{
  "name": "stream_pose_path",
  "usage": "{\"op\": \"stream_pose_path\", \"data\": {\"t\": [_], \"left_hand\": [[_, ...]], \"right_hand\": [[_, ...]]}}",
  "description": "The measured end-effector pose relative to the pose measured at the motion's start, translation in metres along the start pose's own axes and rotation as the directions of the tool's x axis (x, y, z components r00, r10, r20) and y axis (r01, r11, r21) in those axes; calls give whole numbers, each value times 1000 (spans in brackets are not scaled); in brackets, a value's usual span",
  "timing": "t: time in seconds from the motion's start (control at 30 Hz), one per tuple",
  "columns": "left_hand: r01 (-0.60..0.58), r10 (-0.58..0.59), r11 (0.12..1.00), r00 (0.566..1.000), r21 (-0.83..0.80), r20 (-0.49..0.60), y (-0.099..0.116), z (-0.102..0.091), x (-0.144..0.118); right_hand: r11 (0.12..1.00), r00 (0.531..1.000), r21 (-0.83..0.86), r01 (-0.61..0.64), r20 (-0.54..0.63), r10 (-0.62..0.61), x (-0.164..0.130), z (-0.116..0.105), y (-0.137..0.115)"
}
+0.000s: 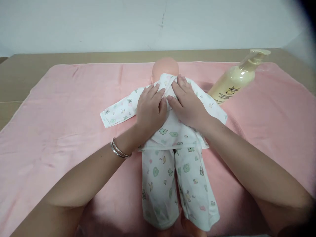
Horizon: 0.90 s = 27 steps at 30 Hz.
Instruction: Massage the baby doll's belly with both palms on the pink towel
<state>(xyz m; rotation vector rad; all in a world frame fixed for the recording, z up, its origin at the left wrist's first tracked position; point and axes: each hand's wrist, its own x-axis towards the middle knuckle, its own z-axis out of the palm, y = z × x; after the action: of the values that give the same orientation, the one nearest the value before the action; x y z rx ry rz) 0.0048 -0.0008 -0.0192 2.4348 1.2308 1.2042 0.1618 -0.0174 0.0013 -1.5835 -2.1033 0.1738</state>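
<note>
A baby doll [166,68] lies on a pink blanket, its bald head pointing away from me and no face showing. It is dressed in a white long-sleeved top [170,133] and matching trousers [160,184], both printed with small green and pink figures. My left hand [151,110] rests flat on the upper left of the top, fingers stretched toward the collar. Beside it, my right hand [188,104] lies flat on the upper right side, its fingers apart. The two thumbs nearly meet over the middle of the top. The doll's feet are partly hidden at the bottom edge.
Right of the doll's head, a pale yellow pump bottle [234,80] leans at a slant on the pink blanket [74,108]. A brown surface [98,57] shows beyond the blanket, with a white wall [98,26] behind it.
</note>
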Motion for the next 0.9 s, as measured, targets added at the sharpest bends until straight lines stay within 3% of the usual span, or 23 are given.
{"op": "stream_pose_path", "data": {"t": [0.2, 0.9], "left_hand": [[55, -55, 998, 998, -32, 4, -8, 5, 0], [65, -65, 997, 998, -51, 6, -10, 5, -1]], "right_hand": [[1000, 1000, -10, 26, -10, -26, -2, 4, 4], [1000, 1000, 22, -5, -25, 5, -3, 2, 1]]}}
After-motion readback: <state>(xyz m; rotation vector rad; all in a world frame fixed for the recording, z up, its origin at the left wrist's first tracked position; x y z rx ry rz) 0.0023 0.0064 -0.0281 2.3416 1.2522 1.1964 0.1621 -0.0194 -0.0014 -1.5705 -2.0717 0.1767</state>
